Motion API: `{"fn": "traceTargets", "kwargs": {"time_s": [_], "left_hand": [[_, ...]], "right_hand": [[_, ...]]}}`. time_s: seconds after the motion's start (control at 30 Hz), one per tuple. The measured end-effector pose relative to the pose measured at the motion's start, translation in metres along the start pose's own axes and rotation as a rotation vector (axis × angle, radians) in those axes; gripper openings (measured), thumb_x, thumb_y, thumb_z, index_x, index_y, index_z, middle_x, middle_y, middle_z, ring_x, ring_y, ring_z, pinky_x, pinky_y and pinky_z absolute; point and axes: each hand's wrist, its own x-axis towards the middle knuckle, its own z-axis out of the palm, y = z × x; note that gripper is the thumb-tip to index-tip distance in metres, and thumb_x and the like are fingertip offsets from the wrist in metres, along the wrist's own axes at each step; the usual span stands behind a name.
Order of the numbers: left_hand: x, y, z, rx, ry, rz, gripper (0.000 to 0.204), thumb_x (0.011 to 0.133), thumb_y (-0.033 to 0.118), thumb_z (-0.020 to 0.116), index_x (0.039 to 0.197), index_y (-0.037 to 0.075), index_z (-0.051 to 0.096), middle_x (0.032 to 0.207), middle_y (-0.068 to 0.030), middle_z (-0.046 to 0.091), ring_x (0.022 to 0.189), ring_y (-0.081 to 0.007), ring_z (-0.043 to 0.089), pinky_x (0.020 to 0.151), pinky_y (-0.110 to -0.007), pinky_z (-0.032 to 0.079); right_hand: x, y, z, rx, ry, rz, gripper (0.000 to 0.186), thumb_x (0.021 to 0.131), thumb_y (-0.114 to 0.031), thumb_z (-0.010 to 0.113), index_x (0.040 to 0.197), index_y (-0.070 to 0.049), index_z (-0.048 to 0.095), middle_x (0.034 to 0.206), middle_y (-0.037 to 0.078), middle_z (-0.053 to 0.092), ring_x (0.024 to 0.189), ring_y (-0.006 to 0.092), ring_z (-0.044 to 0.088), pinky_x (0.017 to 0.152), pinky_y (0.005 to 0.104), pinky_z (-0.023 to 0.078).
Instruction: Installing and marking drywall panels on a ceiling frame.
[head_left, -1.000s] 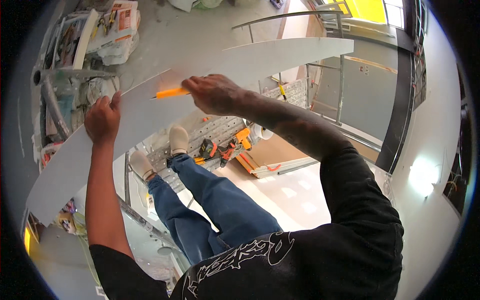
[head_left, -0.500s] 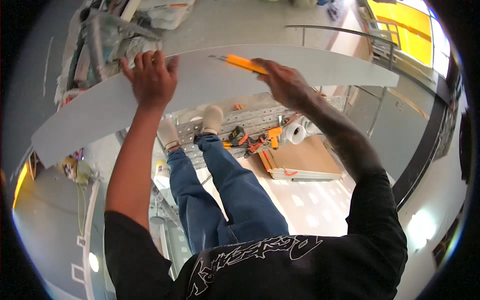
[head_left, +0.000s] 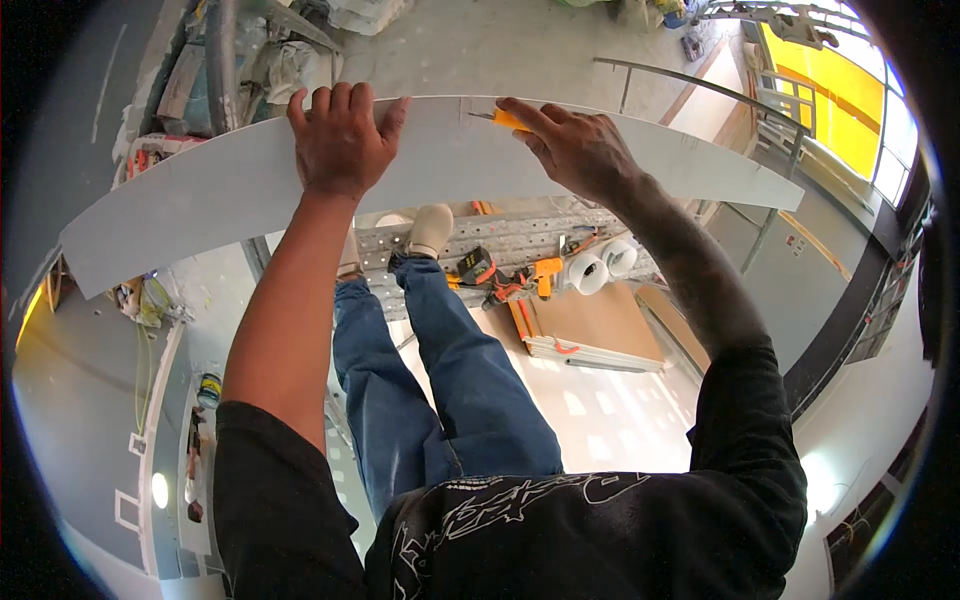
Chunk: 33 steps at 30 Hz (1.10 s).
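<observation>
A long, pale grey board (head_left: 215, 195) spans the view in front of me, its outline bowed by the lens. My left hand (head_left: 342, 145) grips its far edge left of the middle, fingers hooked over and thumb apart. In my right hand (head_left: 590, 160) is an orange utility knife (head_left: 511, 120), fingers wrapped round its body. The blade points left and lies close to the board's face, near the far edge. A faint line shows on the board just beside the blade tip; I cannot tell if it is a cut or a pencil mark.
I stand on a perforated metal plank (head_left: 470, 238). A red and black cordless drill (head_left: 505, 288), an orange tool (head_left: 546, 275) and white rolls (head_left: 588, 272) lie by my feet. Below is a stack of boards (head_left: 600, 320). A metal railing (head_left: 700, 83) runs at the far right.
My left hand has slid right along the board's edge. The knife has moved right, with my right hand now nearer the far edge and more of the knife hidden in it.
</observation>
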Motion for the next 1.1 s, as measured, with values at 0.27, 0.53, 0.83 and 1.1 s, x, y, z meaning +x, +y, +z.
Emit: {"fn": "traceTargets", "kwargs": {"time_s": [0.27,0.53,0.83,1.1], "left_hand": [[0.001,0.0,-0.001,0.016,0.008,0.018,0.042,0.095,0.05,0.061,0.094,0.009,0.063,0.092,-0.0077,0.063,0.092,-0.0263,0.059,0.101,-0.05,0.036],[-0.001,0.0,0.0,0.023,0.008,0.006,0.041,0.095,0.05,0.062,0.095,0.008,0.065,0.092,-0.0069,0.064,0.093,-0.026,0.06,0.101,-0.049,0.036],[-0.004,0.0,0.005,0.027,0.026,0.002,0.041,0.093,0.051,0.064,0.095,0.01,0.065,0.094,-0.0064,0.065,0.095,-0.0254,0.061,0.101,-0.048,0.037],[-0.004,-0.001,0.008,0.041,0.068,0.019,0.041,0.093,0.052,0.064,0.094,0.011,0.065,0.092,-0.0061,0.066,0.091,-0.0257,0.062,0.098,-0.047,0.039]], "right_hand": [[0.023,-0.002,0.01,-0.242,-0.055,-0.073,0.031,0.099,-0.027,0.059,0.129,-0.02,0.054,0.099,0.011,0.064,0.08,0.0282,0.073,0.065,0.0429,0.061],[0.03,-0.001,0.022,-0.255,0.048,-0.183,0.026,0.096,-0.016,0.061,0.121,-0.015,0.056,0.091,0.008,0.066,0.076,0.0257,0.073,0.062,0.0395,0.061],[0.032,-0.002,0.023,-0.365,0.002,-0.207,0.031,0.095,-0.018,0.059,0.125,-0.017,0.053,0.091,0.009,0.067,0.078,0.0288,0.075,0.065,0.0418,0.062],[0.035,-0.003,0.02,-0.377,0.028,-0.245,0.031,0.092,-0.013,0.064,0.121,-0.015,0.055,0.09,0.008,0.067,0.071,0.028,0.072,0.058,0.0401,0.059]]}}
